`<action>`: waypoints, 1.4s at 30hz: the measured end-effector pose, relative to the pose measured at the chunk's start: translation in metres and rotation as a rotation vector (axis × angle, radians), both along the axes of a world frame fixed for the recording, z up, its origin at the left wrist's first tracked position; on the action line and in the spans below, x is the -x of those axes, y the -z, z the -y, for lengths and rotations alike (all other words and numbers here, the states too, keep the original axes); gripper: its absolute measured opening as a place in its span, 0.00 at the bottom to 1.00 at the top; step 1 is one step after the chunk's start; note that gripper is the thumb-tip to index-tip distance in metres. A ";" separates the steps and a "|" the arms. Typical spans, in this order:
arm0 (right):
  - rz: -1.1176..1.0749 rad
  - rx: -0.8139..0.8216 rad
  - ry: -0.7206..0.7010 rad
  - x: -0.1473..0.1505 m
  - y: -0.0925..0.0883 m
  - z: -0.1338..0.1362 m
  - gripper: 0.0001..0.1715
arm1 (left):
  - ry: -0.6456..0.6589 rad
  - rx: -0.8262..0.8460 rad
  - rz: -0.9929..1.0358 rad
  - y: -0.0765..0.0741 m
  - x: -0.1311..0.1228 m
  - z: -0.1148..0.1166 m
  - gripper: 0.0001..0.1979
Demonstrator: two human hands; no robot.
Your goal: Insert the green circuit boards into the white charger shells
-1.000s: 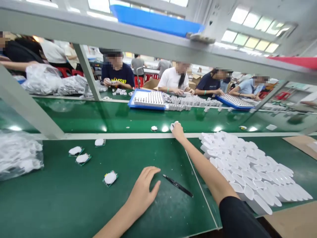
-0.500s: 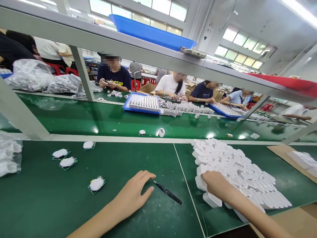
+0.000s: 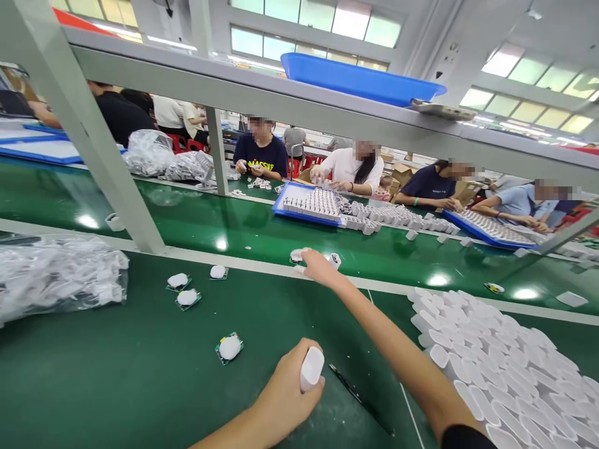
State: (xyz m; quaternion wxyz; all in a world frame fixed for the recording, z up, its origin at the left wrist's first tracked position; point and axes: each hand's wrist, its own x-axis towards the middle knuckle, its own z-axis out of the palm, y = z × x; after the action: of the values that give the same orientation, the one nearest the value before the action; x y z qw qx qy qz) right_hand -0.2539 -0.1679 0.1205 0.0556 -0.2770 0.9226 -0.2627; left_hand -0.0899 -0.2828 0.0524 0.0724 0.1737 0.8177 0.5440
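In my left hand (image 3: 291, 388) is a white plastic housing (image 3: 312, 369), its open end tilted up, with fingers and thumb wrapped round it. My right hand (image 3: 320, 267) stretches across to the green strip behind the bench's pale rail. Its fingers close on a small circuit board (image 3: 296, 255) with a white pad on top. A white housing (image 3: 334, 260) stands just beyond that hand. Black tweezers (image 3: 359, 396) lie on the green bench, right of my left hand. Further circuit boards with white pads, one of them (image 3: 229, 347) nearest, lie to the left.
Many open white housings (image 3: 496, 362) stand packed together at the right. A clear bag of white parts (image 3: 60, 274) lies at the left. A grey shelf frame (image 3: 262, 100) crosses overhead, carrying a blue tray (image 3: 360, 81). Co-workers sit across the line behind blue trays of parts.
My right hand has left the group of housings and moved to the circuit board beyond the rail. My left hand, empty before, now holds a white housing. The view has swung left.
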 end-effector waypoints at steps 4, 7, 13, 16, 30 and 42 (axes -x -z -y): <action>-0.127 0.149 0.104 0.052 0.026 0.015 0.16 | 0.000 -0.146 -0.142 0.002 -0.001 0.004 0.10; -0.136 0.134 0.148 0.055 0.038 0.013 0.16 | 0.009 -0.272 -0.290 0.005 -0.002 0.009 0.11; -0.023 -0.168 0.212 0.008 0.048 -0.020 0.15 | 0.019 -0.421 -0.534 0.002 -0.003 0.016 0.15; 0.010 -0.323 0.211 -0.026 0.051 -0.039 0.15 | 0.061 -0.421 -0.578 0.002 -0.004 0.016 0.16; 0.015 0.042 0.006 -0.044 0.040 -0.065 0.12 | 0.112 -0.238 -0.489 0.014 0.000 0.016 0.21; -0.125 0.899 0.080 -0.216 0.011 -0.050 0.23 | 0.061 -0.309 -0.637 0.004 -0.015 0.010 0.24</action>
State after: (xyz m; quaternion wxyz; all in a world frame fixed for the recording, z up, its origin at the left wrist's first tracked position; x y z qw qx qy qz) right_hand -0.0374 -0.1180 0.1092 -0.1362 -0.2530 0.7285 -0.6219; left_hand -0.0745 -0.2925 0.0489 -0.1971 0.3676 0.7019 0.5774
